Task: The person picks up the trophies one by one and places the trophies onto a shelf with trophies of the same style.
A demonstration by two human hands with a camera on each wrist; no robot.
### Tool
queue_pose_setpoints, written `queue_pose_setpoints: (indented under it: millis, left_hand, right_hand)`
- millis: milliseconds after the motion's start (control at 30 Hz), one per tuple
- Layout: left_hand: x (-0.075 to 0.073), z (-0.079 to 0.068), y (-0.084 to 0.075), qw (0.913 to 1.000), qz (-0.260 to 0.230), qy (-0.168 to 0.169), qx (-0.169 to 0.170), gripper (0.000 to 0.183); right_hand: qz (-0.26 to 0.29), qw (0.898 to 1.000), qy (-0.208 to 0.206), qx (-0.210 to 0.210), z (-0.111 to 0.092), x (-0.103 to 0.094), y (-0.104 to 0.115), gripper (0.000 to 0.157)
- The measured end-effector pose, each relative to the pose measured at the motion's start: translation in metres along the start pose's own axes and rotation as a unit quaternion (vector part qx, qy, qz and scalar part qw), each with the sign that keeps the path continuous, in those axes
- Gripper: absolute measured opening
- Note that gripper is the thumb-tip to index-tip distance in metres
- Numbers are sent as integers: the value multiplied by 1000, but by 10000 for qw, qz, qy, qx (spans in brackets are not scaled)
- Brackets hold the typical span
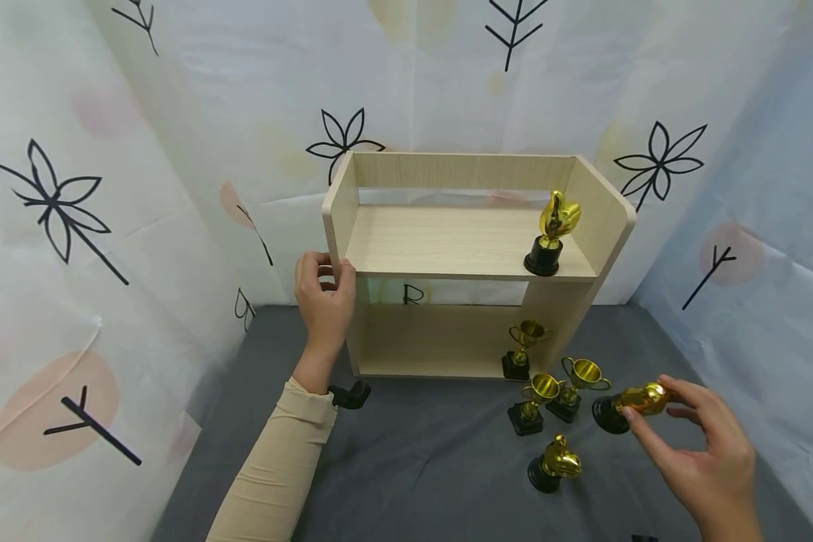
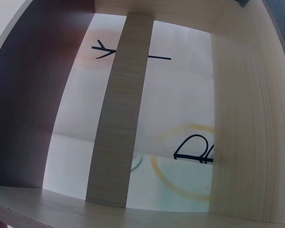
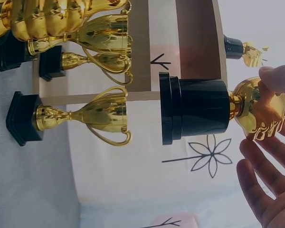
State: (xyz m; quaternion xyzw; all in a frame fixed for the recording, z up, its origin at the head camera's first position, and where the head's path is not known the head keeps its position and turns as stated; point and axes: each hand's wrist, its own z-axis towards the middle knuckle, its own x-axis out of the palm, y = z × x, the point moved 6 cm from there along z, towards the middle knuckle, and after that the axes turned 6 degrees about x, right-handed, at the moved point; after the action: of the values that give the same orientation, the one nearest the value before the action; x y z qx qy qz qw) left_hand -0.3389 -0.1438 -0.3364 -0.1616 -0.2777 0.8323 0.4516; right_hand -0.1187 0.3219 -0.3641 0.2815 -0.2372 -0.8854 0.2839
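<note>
My right hand (image 1: 711, 444) pinches a gold thumbs-up trophy (image 1: 610, 415) by its golden top, between thumb and fingers. In the right wrist view the trophy's round black base (image 3: 194, 107) points away from the palm, above the table. My left hand (image 1: 325, 309) grips the left side panel of a pale wooden two-tier shelf (image 1: 440, 237), fingers curled behind the panel. The left wrist view shows the shelf's inside and its back slat (image 2: 116, 114); the hand is out of that frame. Another thumbs-up trophy (image 1: 544, 256) stands at the right of the upper tier.
Two gold cup trophies, a front one (image 1: 526, 418) and a rear one (image 1: 565, 406), stand on the grey cloth (image 1: 406, 467). A third cup (image 1: 516, 366) is at the lower tier's right front. Nearer me is a thumbs-up trophy (image 1: 545, 476). Patterned fabric (image 1: 440, 90) surrounds the table.
</note>
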Motion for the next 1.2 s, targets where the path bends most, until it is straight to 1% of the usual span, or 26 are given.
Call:
queue_pose_setpoints:
  millis: [233,500,700,800,900,1033,1200]
  left_hand:
    - [-1,0,-2,10000,68,-6,16,19]
    - [0,0,-1,9999,98,-19,111,19]
    - [0,0,-1,9999,97,-33,117,20]
    - [0,1,-1,9999,101,-43,103,19]
    - [-1,1,-1,9998,139,-15,105,19]
    - [-1,1,-2,9998,149,11,113,18]
    - [-1,0,-1,9998,140,-26,106,17]
  right_hand:
    - [21,10000,21,51,3,-1,1,63]
    - [225,9995,-169,-116,8,1,4,51]
    - [362,9988,-170,-283,13,2,13,52]
    - [389,9987,-166,-301,15,3,16,51]
    - [367,9988,-135,-301,17,3,17,54]
    - [480,9979,-128,-406,19,4,20,58]
    - [616,9966,-129,-524,21,6,25,57]
